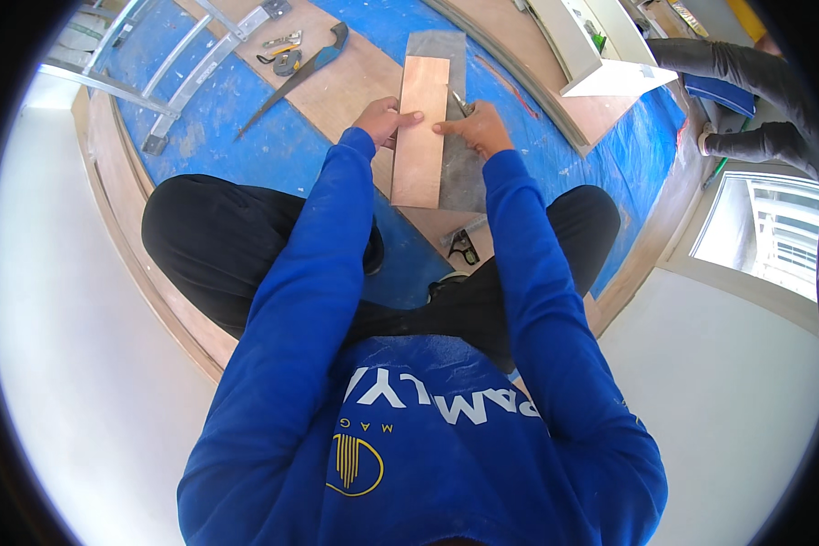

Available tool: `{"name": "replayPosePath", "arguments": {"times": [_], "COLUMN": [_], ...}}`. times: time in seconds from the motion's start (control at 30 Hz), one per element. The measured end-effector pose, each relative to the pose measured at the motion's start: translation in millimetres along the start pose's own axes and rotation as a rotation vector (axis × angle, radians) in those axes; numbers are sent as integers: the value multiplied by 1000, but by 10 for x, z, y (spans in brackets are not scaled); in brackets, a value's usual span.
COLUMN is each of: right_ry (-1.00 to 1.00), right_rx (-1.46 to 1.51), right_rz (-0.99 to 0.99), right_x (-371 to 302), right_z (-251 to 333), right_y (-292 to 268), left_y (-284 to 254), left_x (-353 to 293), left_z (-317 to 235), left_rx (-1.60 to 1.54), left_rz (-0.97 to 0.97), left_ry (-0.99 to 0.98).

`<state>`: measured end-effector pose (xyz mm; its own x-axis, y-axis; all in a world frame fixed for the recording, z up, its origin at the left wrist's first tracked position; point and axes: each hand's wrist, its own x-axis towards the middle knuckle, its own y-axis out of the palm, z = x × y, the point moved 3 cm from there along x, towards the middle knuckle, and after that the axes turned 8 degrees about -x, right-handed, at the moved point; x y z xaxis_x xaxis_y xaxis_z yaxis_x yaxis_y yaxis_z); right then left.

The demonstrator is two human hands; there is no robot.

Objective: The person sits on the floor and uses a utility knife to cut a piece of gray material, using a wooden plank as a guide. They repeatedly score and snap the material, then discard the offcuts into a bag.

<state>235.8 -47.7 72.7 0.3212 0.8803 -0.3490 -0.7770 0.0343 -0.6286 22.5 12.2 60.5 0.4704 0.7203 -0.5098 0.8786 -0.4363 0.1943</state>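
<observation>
A narrow light-brown wooden strip (420, 136) lies lengthwise in front of me on top of a grey sheet (460, 173). My left hand (380, 118) presses flat on the strip's left edge, thumb stretched across it. My right hand (478, 126) rests at the strip's right edge and grips a thin pencil-like marking tool (460, 102) whose tip touches the edge. Both arms wear blue sleeves, and I sit cross-legged in black trousers.
A hand saw (298, 73) and a tape measure (287, 62) lie on a plywood board (346, 86) at upper left, over blue floor covering (237, 127). An aluminium ladder (187, 77) lies farther left. Another person's dark sleeves (746, 100) reach in at upper right.
</observation>
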Motion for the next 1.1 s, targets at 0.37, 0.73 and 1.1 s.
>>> {"name": "replayPosePath", "arguments": {"times": [0.37, 0.73, 1.1], "right_ry": [181, 729, 641], "right_rx": [500, 1065, 736], "right_rz": [-156, 208, 211], "right_x": [-335, -636, -513], "right_z": [-659, -1039, -899], "right_y": [769, 1439, 1299], "left_y": [10, 482, 528], "left_x": [728, 972, 920], "left_z": [133, 742, 922], "left_rx": [669, 909, 867], "left_rz": [347, -164, -430], "left_ry": [188, -13, 155]}}
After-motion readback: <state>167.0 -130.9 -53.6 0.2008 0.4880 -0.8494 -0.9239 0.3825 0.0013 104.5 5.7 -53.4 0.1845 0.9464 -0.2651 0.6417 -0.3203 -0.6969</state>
